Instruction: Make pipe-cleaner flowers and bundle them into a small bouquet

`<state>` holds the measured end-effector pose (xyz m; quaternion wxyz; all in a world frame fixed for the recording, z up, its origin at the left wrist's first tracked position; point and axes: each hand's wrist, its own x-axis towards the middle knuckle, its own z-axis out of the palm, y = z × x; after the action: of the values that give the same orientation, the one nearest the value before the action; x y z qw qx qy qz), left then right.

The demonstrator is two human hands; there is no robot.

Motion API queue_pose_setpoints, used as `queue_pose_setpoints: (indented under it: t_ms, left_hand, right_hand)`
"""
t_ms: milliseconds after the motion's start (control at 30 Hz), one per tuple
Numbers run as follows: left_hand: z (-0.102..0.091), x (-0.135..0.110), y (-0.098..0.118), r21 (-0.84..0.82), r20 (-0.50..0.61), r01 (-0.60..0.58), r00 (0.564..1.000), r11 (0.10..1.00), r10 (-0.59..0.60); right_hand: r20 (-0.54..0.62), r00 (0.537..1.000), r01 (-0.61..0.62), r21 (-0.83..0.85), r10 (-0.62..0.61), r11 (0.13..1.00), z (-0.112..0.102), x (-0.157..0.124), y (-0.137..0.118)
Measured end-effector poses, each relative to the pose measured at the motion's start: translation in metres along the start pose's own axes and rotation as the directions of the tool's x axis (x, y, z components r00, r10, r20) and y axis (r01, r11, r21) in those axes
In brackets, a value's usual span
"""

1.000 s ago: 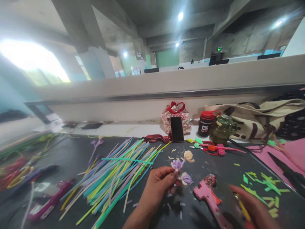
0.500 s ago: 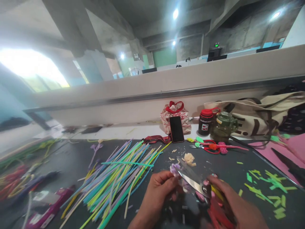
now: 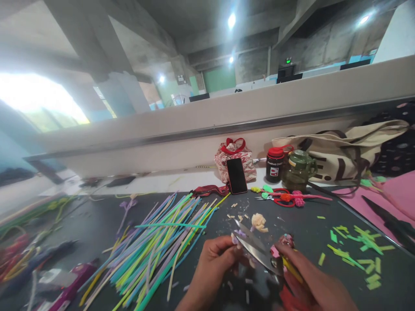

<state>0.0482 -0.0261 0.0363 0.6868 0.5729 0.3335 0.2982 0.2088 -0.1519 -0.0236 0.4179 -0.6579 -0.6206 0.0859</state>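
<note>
Between the thumb and fingers of my left hand [image 3: 215, 263] is a small purple fuzzy piece [image 3: 239, 234], like pipe cleaner; the fingers partly cover it. My right hand [image 3: 308, 272] grips red-and-yellow-handled scissors [image 3: 256, 248]. Their blades are parted and point up and left, right at the purple piece. Some small pink thing [image 3: 275, 250] shows near the scissors' pivot, too hidden to name. A cream fuzzy flower [image 3: 259, 222] lies just beyond the blades. Left of my hands spreads a pile of colored pipe cleaners [image 3: 162, 242].
Green pipe-cleaner cuttings [image 3: 350, 246] lie at the right, near black scissors [image 3: 389, 216] on pink sheets. A phone [image 3: 236, 176] leans against a patterned bag [image 3: 223, 151]. Beside it stand a black bottle [image 3: 274, 166] and a green jug [image 3: 296, 168]. A purple glue gun [image 3: 71, 285] lies front left.
The scissor blades have spread wider and now straddle the purple piece, which shows less than before. The whole view has shifted slightly.
</note>
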Motion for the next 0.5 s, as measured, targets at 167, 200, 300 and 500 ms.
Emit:
queue_pose_setpoints:
  t_ms: [167,200,300,500]
  left_hand:
    - [-0.0006,-0.0012,0.0004,0.002,0.025,-0.011,1.0,1.0,0.011]
    - [-0.0008,-0.0015,0.0004,0.006,0.025,-0.013,1.0,1.0,0.013]
    - [-0.0013,-0.0021,-0.0001,0.017,0.019,-0.005,1.0,1.0,0.004]
    - [-0.0024,-0.0026,-0.0014,0.006,0.035,-0.016,0.999,1.0,0.016]
  right_hand:
    - [0.012,1.0,-0.017,-0.026,0.017,1.0,-0.0024,0.0009,-0.0013]
    - [0.016,1.0,-0.005,-0.037,0.005,0.999,-0.0034,0.0008,-0.0017]
    - [0.015,0.999,0.053,-0.084,-0.052,0.995,-0.005,0.0003,-0.002]
    - [0.02,0.994,0.112,-0.142,-0.11,0.984,-0.0023,-0.0006,0.0037]
